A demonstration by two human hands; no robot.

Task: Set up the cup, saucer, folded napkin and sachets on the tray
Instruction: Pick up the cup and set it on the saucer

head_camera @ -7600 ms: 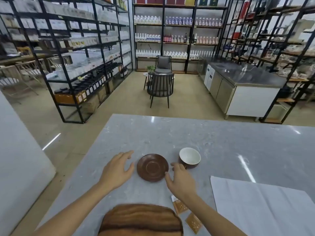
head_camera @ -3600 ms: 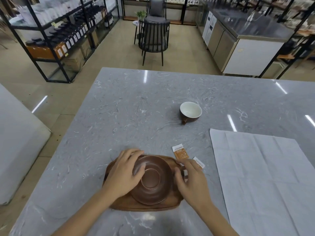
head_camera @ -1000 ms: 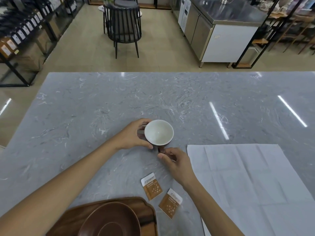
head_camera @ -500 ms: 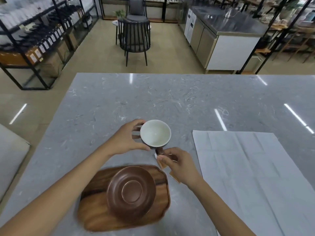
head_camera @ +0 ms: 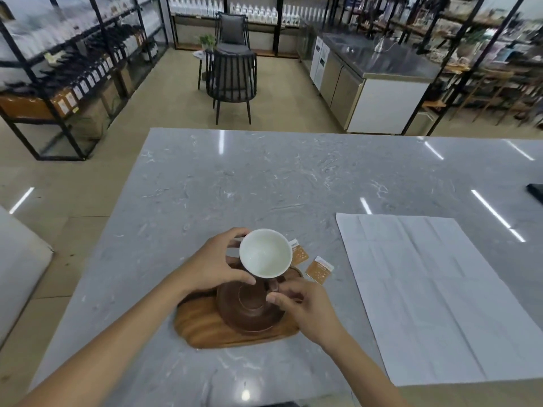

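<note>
From the head camera, a grey marbled counter [head_camera: 264, 183] fills the middle of the view. Near its front edge lies an oval wooden tray [head_camera: 205, 327], and a dark brown saucer [head_camera: 249, 315] sits on the right part of it. Both hands hold a coffee cup [head_camera: 265, 252], white inside and brown outside, over the far side of the saucer; whether its base touches the saucer cannot be told. The left hand [head_camera: 211, 265] curls around the cup's left side, thumb below the rim toward the camera and fingers [head_camera: 235, 232] wrapped round the far side. The right hand [head_camera: 305, 306] has its thumb and forefinger closed on the brown handle [head_camera: 273, 284], which points toward the person.

Two small orange-and-white sachets lie flat on the counter just beyond the tray's far right corner: one sachet [head_camera: 299, 254] partly hidden behind the cup, the other sachet [head_camera: 319, 270] just to its right. A large white napkin [head_camera: 426, 295] is spread open, creased, along the counter's right front part, reaching the front edge, well apart from the tray.
</note>
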